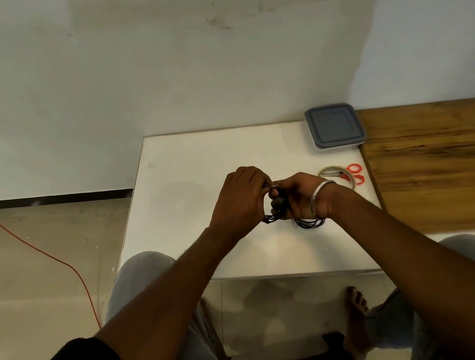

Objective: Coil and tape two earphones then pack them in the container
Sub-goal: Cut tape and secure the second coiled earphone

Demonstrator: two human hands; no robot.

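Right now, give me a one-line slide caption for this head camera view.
Both hands work a black earphone cable over a white table; tape roll, red scissors and lidded container wait nearby.

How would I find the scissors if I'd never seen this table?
Start at the white table and go to its right edge. In front of the grey-lidded container lies a tape roll, with the scissors across it. They are the only thing with red loop handles.
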